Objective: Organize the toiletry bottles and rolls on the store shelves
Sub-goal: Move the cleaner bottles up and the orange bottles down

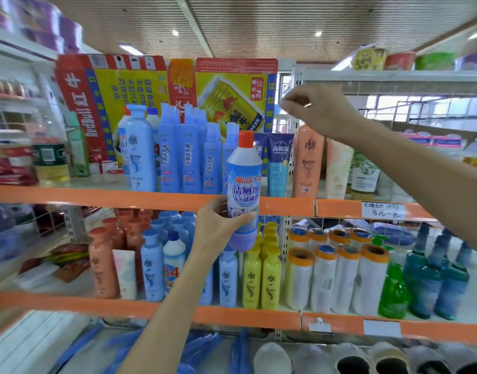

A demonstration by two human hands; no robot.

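The left hand [218, 225] wraps its fingers and thumb round the lower body of a white plastic toilet-cleaner bottle with an orange cap and blue label [244, 184], holding it upright in front of the orange lip of the upper shelf [97, 197], probably so the label can be read and a slot chosen. The bottle hangs in the air, resting on no shelf. The right hand [319, 109] is raised well apart from it, above the tall peach shampoo bottle [307, 160], fingertips drawn together in a pinch; whether they hold anything I cannot tell. Light blue bottles [175, 157] stand grouped by colour on the upper shelf, and white rolls with orange ends [337, 276] stand together below, suggesting sorting by kind.
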